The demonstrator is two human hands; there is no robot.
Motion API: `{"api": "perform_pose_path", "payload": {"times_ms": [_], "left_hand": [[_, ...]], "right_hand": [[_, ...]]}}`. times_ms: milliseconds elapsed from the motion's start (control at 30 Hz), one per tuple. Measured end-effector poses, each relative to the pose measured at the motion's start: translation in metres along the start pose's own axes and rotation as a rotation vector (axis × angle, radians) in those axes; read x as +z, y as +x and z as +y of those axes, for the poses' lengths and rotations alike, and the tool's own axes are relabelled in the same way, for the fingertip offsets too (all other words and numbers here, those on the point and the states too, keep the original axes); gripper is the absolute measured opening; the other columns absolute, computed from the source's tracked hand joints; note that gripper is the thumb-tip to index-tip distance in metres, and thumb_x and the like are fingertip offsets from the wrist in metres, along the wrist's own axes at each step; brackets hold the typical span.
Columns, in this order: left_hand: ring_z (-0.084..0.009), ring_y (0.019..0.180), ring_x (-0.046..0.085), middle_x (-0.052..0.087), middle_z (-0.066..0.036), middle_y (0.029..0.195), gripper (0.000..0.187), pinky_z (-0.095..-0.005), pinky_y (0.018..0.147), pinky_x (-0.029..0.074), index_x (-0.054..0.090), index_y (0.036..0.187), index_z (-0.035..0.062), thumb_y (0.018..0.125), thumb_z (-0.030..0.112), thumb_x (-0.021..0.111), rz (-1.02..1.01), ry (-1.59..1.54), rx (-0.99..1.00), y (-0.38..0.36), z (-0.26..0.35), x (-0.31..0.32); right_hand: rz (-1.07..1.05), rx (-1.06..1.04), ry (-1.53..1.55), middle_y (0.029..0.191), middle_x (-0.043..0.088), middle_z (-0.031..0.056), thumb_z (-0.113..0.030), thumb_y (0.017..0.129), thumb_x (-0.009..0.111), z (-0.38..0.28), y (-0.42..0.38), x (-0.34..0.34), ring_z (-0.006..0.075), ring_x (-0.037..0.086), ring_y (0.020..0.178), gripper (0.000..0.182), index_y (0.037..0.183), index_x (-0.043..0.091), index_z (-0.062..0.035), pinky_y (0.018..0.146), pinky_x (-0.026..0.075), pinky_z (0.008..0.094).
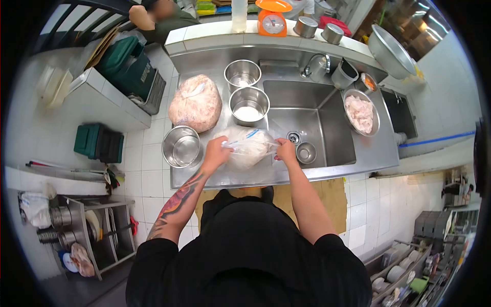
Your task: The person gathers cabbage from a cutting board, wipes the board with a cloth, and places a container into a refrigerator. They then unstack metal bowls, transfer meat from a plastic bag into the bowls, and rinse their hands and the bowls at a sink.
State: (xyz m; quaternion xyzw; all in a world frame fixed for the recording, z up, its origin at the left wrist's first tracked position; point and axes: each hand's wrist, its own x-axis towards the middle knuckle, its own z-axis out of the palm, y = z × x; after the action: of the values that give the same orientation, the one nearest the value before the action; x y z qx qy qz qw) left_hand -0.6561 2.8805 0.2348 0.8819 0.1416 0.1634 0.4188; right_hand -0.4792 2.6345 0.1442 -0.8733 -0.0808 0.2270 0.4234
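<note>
A clear plastic bag point(248, 148) with pale contents and blue print lies on the steel counter, close to its front edge. My left hand point(218, 152) is closed on the bag's left side. At the opposite side, by the sink, my right hand point(286, 151) pinches the plastic. Behind the bag stand two steel pots point(249, 106), one behind the other. A large bag of pinkish raw meat point(196, 104) rests at the back left. Another steel pot point(182, 147) is just left of my left hand. What exactly fills the bag I cannot make out.
The steel sink point(337, 130) is to the right, with a small metal bowl point(306, 152) in it. Beyond it sits a bowl of pale raw meat point(361, 113). An orange scale point(271, 20) stands on the tiled ledge. Part of another person point(166, 20) shows at the back left.
</note>
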Motion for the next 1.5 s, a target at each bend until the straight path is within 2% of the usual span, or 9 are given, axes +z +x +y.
{"api": "perform_pose_path", "payload": {"times_ms": [100, 300, 700, 933, 1000, 1067, 1133, 1333, 1500], "left_hand": [[-0.0315, 0.071, 0.064, 0.067, -0.015, 0.076, 0.011, -0.0365, 0.07, 0.052, 0.059, 0.076, 0.0001, 0.066, -0.003, 0.058, 0.107, -0.709, -0.61, -0.01, 0.007, 0.009], [-0.0271, 0.068, 0.053, 0.051, -0.01, 0.074, 0.024, -0.038, 0.07, 0.05, 0.048, 0.072, 0.002, 0.055, -0.012, 0.04, 0.542, -1.521, -0.858, -0.044, -0.025, 0.008], [-0.0172, 0.069, 0.051, 0.052, -0.006, 0.076, 0.038, -0.0301, 0.072, 0.047, 0.052, 0.087, 0.0005, 0.057, -0.017, 0.039, 0.56, -1.573, -0.582, -0.111, -0.04, -0.053], [-0.0202, 0.086, 0.062, 0.066, -0.007, 0.101, 0.036, -0.0337, 0.079, 0.05, 0.061, 0.113, -0.0015, 0.079, -0.009, 0.053, 0.192, -0.109, -0.45, -0.122, -0.013, -0.085], [-0.0275, 0.091, 0.062, 0.064, -0.012, 0.102, 0.03, -0.035, 0.081, 0.05, 0.061, 0.112, -0.0005, 0.083, -0.004, 0.057, 0.435, 0.651, -0.002, -0.101, 0.053, -0.088], [-0.0347, 0.1, 0.058, 0.061, -0.018, 0.104, 0.028, -0.0399, 0.087, 0.048, 0.061, 0.11, 0.0003, 0.082, 0.0, 0.061, 0.381, 0.333, 0.007, -0.104, 0.067, -0.069], [-0.0352, 0.109, 0.055, 0.061, -0.017, 0.11, 0.029, -0.0425, 0.091, 0.046, 0.06, 0.109, 0.0001, 0.08, 0.001, 0.064, 0.114, 0.009, 0.032, -0.097, 0.075, -0.03], [-0.0384, 0.097, 0.06, 0.064, -0.016, 0.101, 0.026, -0.0418, 0.085, 0.048, 0.058, 0.106, 0.0025, 0.082, 0.007, 0.067, -0.006, 0.538, 0.079, -0.051, 0.001, 0.052], [-0.0113, 0.072, 0.054, 0.059, -0.002, 0.081, 0.019, -0.0259, 0.066, 0.041, 0.055, 0.11, 0.0046, 0.093, 0.009, 0.06, -0.002, -0.635, -0.438, -0.016, -0.03, 0.054]], "right_hand": [[-0.075, 0.149, 0.263, 0.084, 0.07, 0.0163, 0.003, 0.082, 0.048, 0.008, 0.024, 0.006, 0.0277, 0.067, 0.051, 0.036, 0.109, 0.071, -0.0025, 0.047, 0.058, 0.0398], [-0.271, 0.288, 0.362, 0.066, 0.059, 0.0067, -0.003, 0.089, 0.054, 0.03, 0.062, 0.003, 0.0164, 0.054, 0.042, 0.027, 0.113, 0.067, -0.0014, 0.04, 0.053, 0.0363], [-0.25, 0.418, 0.624, 0.071, 0.06, 0.0111, 0.003, 0.086, 0.054, 0.025, 0.069, 0.017, 0.0198, 0.056, 0.047, 0.026, 0.112, 0.06, 0.0037, 0.05, 0.057, 0.0415], [-0.23, 0.446, 0.977, 0.104, 0.061, 0.0201, 0.003, 0.089, 0.052, -0.013, 0.016, 0.021, 0.033, 0.067, 0.083, 0.032, 0.121, 0.053, 0.0044, 0.078, 0.059, 0.045], [-0.264, 0.415, 1.066, 0.11, 0.061, 0.0206, 0.002, 0.09, 0.053, -0.02, -0.003, 0.017, 0.0318, 0.068, 0.088, 0.032, 0.122, 0.053, 0.0035, 0.084, 0.058, 0.0412], [0.155, -0.195, 0.305, 0.111, 0.064, 0.0166, 0.001, 0.09, 0.054, -0.02, -0.022, 0.014, 0.0257, 0.068, 0.093, 0.027, 0.117, 0.059, 0.002, 0.087, 0.054, 0.035], [0.042, -0.318, 0.358, 0.11, 0.065, 0.0139, -0.001, 0.09, 0.057, -0.037, -0.048, 0.006, 0.0217, 0.067, 0.096, 0.024, 0.113, 0.061, 0.0008, 0.085, 0.053, 0.0332], [-0.108, -0.777, 0.101, 0.108, 0.067, 0.0124, -0.005, 0.087, 0.064, -0.074, -0.073, 0.012, 0.0271, 0.065, 0.104, 0.021, 0.108, 0.067, -0.0027, 0.091, 0.05, 0.0334], [-0.067, -0.856, -0.095, 0.116, 0.06, 0.0119, -0.019, 0.081, 0.071, -0.091, -0.076, 0.021, 0.0328, 0.059, 0.109, 0.035, 0.113, 0.065, -0.0084, 0.088, 0.051, 0.0416]]}}
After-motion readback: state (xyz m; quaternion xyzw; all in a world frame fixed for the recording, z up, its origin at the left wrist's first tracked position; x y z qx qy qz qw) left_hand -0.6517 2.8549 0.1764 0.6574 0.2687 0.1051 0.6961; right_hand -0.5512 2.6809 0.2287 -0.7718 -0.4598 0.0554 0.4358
